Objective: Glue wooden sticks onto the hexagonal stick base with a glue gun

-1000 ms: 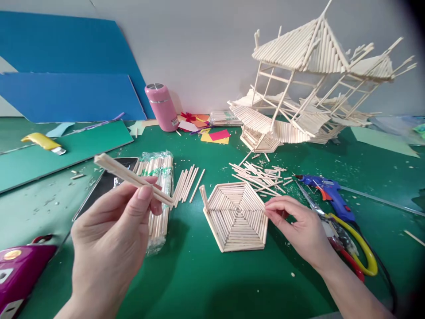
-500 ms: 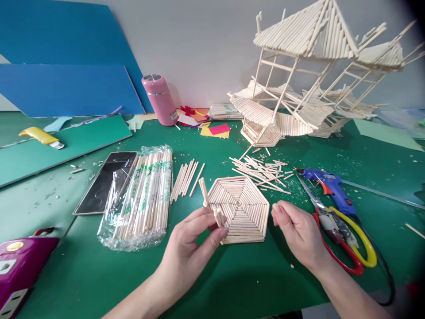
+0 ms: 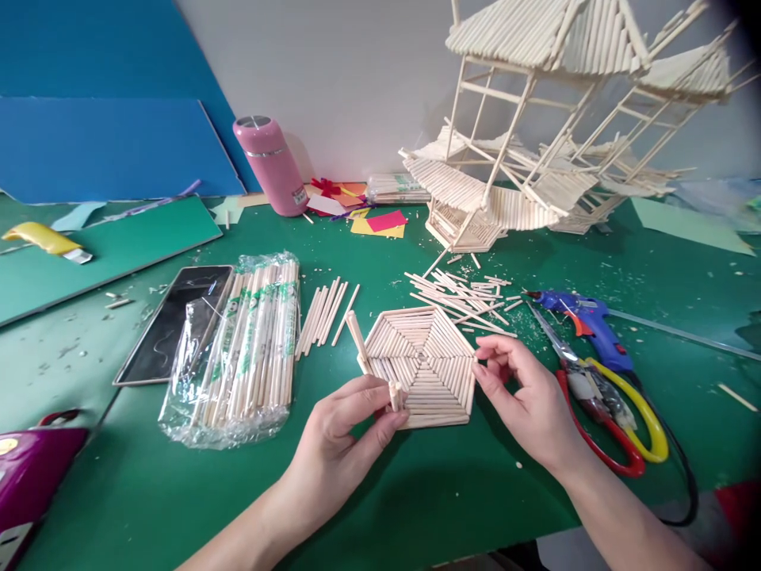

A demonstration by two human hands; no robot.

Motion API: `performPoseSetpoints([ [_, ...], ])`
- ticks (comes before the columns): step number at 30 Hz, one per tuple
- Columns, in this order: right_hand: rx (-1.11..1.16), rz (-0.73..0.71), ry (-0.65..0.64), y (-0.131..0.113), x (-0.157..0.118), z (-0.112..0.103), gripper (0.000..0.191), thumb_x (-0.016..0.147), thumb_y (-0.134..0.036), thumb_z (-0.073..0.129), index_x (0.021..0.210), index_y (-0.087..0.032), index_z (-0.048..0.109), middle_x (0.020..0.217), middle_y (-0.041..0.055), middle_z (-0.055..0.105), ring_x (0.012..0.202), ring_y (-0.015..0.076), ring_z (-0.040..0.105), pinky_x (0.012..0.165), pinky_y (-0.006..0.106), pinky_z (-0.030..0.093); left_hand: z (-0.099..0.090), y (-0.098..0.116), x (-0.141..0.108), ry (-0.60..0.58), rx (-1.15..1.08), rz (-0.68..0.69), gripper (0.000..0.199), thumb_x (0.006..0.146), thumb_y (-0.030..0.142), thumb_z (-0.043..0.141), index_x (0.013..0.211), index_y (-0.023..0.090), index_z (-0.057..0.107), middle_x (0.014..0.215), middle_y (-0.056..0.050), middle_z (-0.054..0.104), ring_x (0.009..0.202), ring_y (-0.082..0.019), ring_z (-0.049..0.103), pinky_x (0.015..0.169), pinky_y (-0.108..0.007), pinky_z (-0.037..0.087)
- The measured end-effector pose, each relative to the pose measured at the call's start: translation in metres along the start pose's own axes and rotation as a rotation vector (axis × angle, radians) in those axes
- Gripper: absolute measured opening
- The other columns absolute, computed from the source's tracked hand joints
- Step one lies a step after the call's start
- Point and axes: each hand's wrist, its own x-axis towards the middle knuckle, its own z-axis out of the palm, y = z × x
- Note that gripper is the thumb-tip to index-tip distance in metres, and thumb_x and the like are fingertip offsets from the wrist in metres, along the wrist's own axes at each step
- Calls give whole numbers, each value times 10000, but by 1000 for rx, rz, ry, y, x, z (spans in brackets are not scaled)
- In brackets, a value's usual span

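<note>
post (image 3: 395,396): upright-ish, left hand (image 3: 357,420) pinching it
hex panel (image 3: 423,365): flat, mid-frame
right hand (image 3: 526,392): fingers parted, panel's right corner
table edge (image 3: 552,528): bottom right

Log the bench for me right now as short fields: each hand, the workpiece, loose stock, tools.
left hand: holding short sticks upright at the panel's near-left corner; contact below hidden by fingers
right hand: fingertips at the panel's right corner; grip unclear
workpiece: flat stick panel, one post standing at its left corner
loose stock: scattered sticks beyond panel
tools: blue glue gun, right side
</note>
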Motion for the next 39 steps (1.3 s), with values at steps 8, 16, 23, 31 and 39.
performPoseSetpoints([
  [8,-7,-19,-39,-2,1,1,181,841,-231,510,1020,-210,512,863,10,537,710,105,524,657,231,442,0,0,1,-14,0,22,108,778,56,545,789,117,633,730,-63,602,672,-140,582,596,-227,487],
  [16,6,-11,-89,-3,1,3,178,846,-234,501,1021,-198,512,871,18,542,716,108,526,663,224,451,0,-3,2,-18,-13,44,85,775,63,557,790,107,629,727,-70,598,660,-138,579,589,-233,488],
  [23,-6,6,-115,-3,1,6,180,851,-245,493,1024,-198,511,868,21,547,725,110,537,659,214,456,0,-4,1,-24,-12,68,108,783,64,553,839,127,619,758,-66,604,667,-132,582,585,-224,486],
  [31,-43,-37,-80,0,-2,8,177,848,-214,497,1023,-202,508,870,22,532,698,108,515,636,224,449,1,-8,0,-37,-24,87,118,787,76,555,872,136,611,773,-66,607,675,-131,582,589,-218,483],
  [39,100,-295,-112,-31,-11,15,269,793,-117,523,1055,-177,510,889,61,509,723,145,494,589,254,455,-1,-8,0,-60,-73,56,153,806,107,539,928,160,615,807,-61,599,697,-133,582,611,-220,478],
])
